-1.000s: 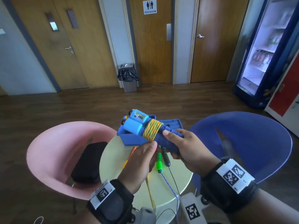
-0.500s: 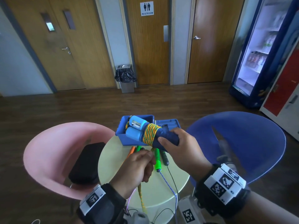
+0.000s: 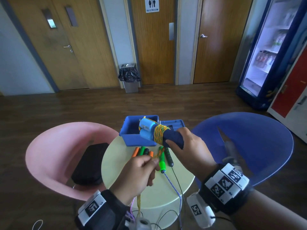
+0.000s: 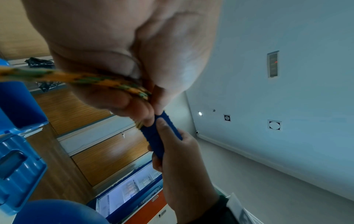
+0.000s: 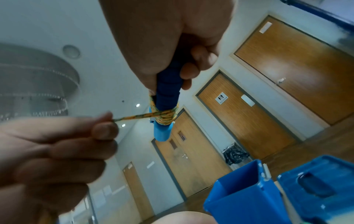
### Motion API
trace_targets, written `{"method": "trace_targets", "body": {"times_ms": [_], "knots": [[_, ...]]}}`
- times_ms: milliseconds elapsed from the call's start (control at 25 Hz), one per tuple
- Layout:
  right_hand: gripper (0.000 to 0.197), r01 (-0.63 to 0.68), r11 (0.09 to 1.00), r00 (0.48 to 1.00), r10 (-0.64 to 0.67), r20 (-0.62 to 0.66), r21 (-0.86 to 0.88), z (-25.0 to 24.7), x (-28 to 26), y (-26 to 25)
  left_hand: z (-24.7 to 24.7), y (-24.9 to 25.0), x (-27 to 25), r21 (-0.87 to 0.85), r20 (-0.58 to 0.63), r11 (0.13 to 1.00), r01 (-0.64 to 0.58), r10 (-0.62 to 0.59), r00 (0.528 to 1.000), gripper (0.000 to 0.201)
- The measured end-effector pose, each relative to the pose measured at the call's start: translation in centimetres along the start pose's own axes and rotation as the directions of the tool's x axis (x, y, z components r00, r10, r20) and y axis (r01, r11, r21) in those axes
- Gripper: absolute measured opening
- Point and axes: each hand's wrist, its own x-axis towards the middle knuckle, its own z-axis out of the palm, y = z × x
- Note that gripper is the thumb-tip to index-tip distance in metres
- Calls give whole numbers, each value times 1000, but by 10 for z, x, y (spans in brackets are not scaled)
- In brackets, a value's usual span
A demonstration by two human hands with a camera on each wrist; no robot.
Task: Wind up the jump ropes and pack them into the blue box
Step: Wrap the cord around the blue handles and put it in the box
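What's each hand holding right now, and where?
Right hand grips the blue handles by their dark foam ends; left hand pinches the loose orange rope.

Office/public building common area, lobby-type. Evidence: restroom sign [image 3: 152, 4] on wooden door [image 3: 156, 47], more matching doors alongside, lined trash bin [image 3: 129, 78] by the wall, glass-front drinks fridge [image 3: 272, 52], wood-look floor, plastic tub chairs [image 3: 245, 143] around small round table [image 3: 149, 188].
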Motion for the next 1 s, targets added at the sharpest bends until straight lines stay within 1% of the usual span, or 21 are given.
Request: {"method": "trace_targets", "body": {"times_ms": [80, 160, 200, 280, 360, 400, 440, 520, 640, 760, 800, 840, 880, 960, 1000], "knots": [[33, 67, 992, 997, -63, 40, -104, 2, -1, 5, -7, 2, -1, 209, 47, 976, -70, 61, 997, 37], [32, 123, 976, 989, -105, 107, -179, 5, -3, 9, -16, 6, 1, 376, 118, 913, -160, 124, 985, 35], [31, 136, 970, 982, -104, 158, -202, 5, -5, 9, -20, 8, 3, 422, 145, 886, -190, 141, 979, 31], [29, 124, 974, 956, -65, 287, -192, 3, -8, 6, -28, 13, 9, 495, 169, 840, -223, 159, 973, 32], [28, 69, 990, 898, -7, 441, -124, -5, -8, 1, -37, 23, 14, 568, 178, 784, -251, 181, 967, 24], [27, 36, 997, 861, 4, 508, -69, -9, -8, -1, -41, 27, 16, 586, 190, 768, -258, 179, 965, 19], [25, 3, 1000, 830, 0, 558, -5, -15, -6, -2, -45, 31, 17, 584, 204, 770, -258, 169, 964, 16], [21, -48, 994, 786, -21, 618, 95, -27, -1, -6, -49, 33, 20, 543, 239, 800, -255, 144, 960, 14], [19, -65, 984, 732, -66, 678, 166, -42, 3, -13, -48, 34, 24, 493, 293, 827, -270, 134, 947, 15], [19, -90, 977, 707, -73, 703, 192, -52, 5, -12, -49, 38, 23, 464, 323, 828, -313, 171, 931, 17], [20, -77, 982, 708, -66, 703, 170, -54, 6, -11, -49, 39, 21, 478, 327, 812, -336, 190, 926, 19], [21, -46, 991, 720, -55, 692, 126, -55, 6, -9, -51, 42, 19, 503, 330, 783, -367, 219, 918, 22], [22, 3, 998, 747, -41, 663, 57, -55, 6, -9, -52, 43, 17, 532, 332, 742, -407, 259, 907, 25], [24, 109, 986, 846, -24, 533, -128, -54, 4, -9, -55, 45, 14, 567, 337, 666, -485, 350, 874, 36], [24, 139, 970, 889, -34, 456, -198, -53, 3, -10, -56, 45, 12, 580, 339, 640, -505, 374, 863, 41]]}}
